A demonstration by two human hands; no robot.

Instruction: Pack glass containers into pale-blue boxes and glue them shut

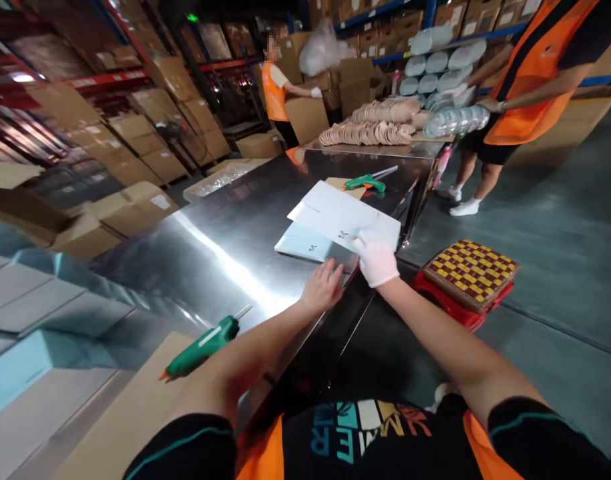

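My right hand (378, 259), in a white glove, grips the near right corner of a white flat card panel (342, 215) with a small dark mark on it. The panel is tilted above a pale blue-white flat box (300, 243), covering part of it. My bare left hand (324, 287) is at the box's near edge by the table's rim, fingers stretched out and slightly apart; whether they touch the box I cannot tell. A green glue gun (366, 183) lies just beyond the panel on a piece of cardboard. Nearer me, left of my left forearm, is another green glue gun (205, 347).
The shiny metal table (225, 220) carries pinkish-tan stacked pieces (370, 123) at its far end. White boxes (45, 300) stand at left. A red stool (455, 300) with a checkered top is at right. One co-worker (540, 87) handles clear, wrapped stacks; another (275, 93) stands beyond.
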